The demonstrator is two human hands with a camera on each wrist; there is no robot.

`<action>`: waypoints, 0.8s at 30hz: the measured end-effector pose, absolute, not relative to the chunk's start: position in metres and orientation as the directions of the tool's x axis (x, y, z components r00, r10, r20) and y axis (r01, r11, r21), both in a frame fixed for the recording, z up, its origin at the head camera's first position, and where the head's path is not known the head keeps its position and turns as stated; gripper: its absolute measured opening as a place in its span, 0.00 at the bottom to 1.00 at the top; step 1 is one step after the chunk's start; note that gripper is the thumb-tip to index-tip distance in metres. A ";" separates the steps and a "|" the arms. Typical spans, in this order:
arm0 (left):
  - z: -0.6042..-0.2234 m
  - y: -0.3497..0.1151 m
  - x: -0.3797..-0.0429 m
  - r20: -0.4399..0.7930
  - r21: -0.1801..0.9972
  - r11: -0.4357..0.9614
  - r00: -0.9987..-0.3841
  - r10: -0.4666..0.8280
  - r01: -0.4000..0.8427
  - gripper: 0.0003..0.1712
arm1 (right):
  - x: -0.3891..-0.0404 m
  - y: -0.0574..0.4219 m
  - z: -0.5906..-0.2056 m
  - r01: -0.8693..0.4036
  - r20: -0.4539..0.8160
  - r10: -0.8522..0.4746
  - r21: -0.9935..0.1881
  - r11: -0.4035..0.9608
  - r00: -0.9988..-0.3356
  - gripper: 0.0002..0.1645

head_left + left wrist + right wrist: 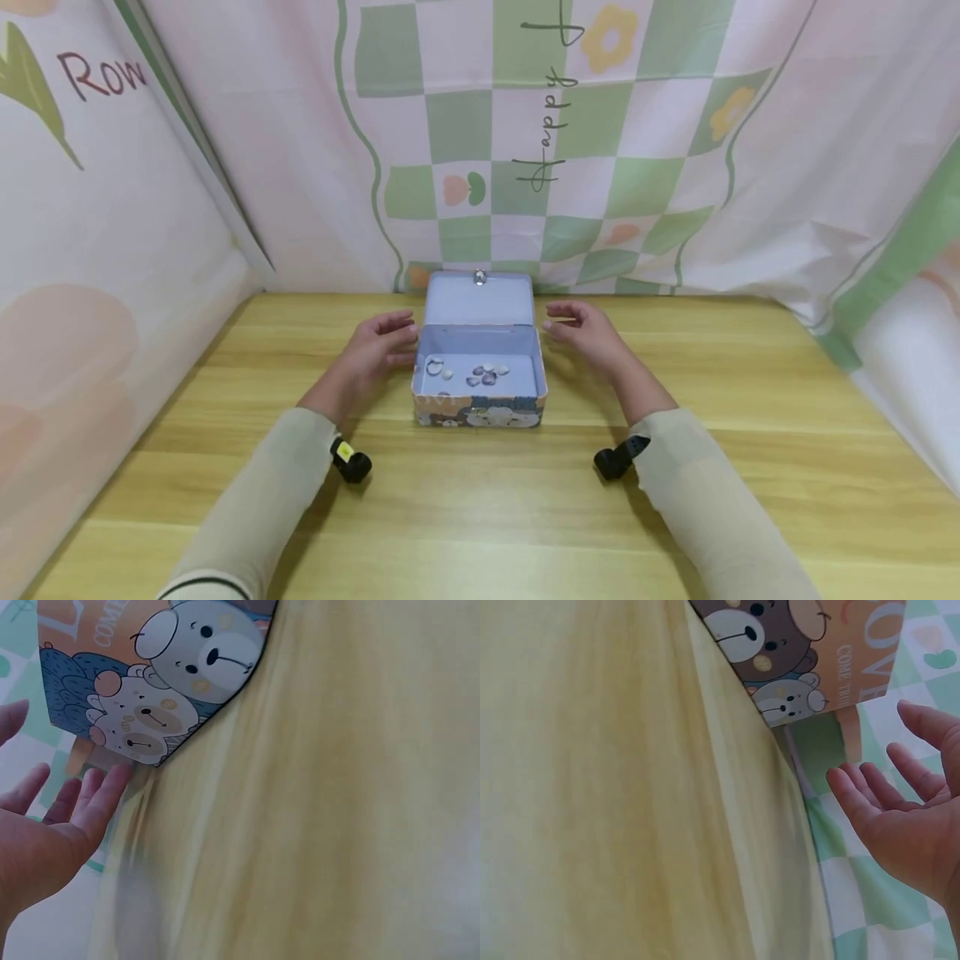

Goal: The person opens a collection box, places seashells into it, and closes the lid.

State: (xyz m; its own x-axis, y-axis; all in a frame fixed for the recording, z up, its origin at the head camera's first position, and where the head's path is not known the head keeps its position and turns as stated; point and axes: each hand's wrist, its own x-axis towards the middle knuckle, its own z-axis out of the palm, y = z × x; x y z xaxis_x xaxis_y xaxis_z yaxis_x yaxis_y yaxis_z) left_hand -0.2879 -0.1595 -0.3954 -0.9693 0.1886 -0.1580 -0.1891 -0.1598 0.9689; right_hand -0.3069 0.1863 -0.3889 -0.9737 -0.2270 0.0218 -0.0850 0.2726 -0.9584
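A tin box [450,412] stands on the table with its pale blue lid [480,304] raised at the back. Several small shell-like pieces [489,378] lie on its floor, some purplish, with a ring-shaped piece [435,367] at the left. Cartoon bears decorate the outside, as the box side [202,652] in the left wrist view shows. My left hand [367,343] is beside the box's left wall, fingers relaxed and holding nothing. On the opposite side my right hand [588,329] hovers near the right wall, fingers loosely bent around nothing. In the right wrist view a small gap separates its fingertips from the box.
The wooden table [480,517] runs back to a hanging checked cloth [525,125] behind the box. Another printed cloth [112,233] hangs along the left, and a white fold [907,358] drapes at the right. Each wrist carries a small black camera [615,462].
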 end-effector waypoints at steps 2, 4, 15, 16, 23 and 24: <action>-0.395 -0.159 -0.292 -0.151 0.974 -0.140 -0.971 0.187 -0.179 0.34 | -0.310 0.184 -0.391 -0.071 0.014 -0.236 -0.970 0.232 -0.972 0.31; -0.396 -0.158 -0.297 -0.154 0.977 -0.115 -0.971 0.181 -0.177 0.34 | -0.314 0.182 -0.394 -0.060 0.008 -0.240 -0.976 0.211 -0.971 0.32; -0.406 -0.149 -0.319 -0.208 0.972 -0.088 -0.973 0.102 -0.217 0.30 | -0.328 0.163 -0.399 0.036 -0.065 -0.164 -0.984 0.176 -0.984 0.33; -0.407 -0.148 -0.321 -0.211 0.973 -0.078 -0.973 0.094 -0.218 0.29 | -0.329 0.161 -0.399 0.044 -0.072 -0.153 -0.983 0.176 -0.986 0.33; -0.402 -0.142 -0.325 -0.218 0.975 -0.039 -0.974 0.056 -0.221 0.27 | -0.329 0.157 -0.398 0.075 -0.088 -0.096 -0.988 0.135 -0.991 0.31; -0.401 -0.141 -0.325 -0.214 0.976 -0.040 -0.975 0.054 -0.216 0.27 | -0.329 0.157 -0.399 0.074 -0.085 -0.092 -0.990 0.120 -0.992 0.31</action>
State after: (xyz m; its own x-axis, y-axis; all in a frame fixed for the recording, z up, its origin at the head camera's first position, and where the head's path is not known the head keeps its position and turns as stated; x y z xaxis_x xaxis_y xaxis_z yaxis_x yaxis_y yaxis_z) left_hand -0.3250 -0.1411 -0.4009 -0.9754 0.0544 -0.2137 -0.2160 -0.0399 0.9756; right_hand -0.3288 0.1569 -0.3985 -0.9921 -0.0924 -0.0850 0.0737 0.1197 -0.9901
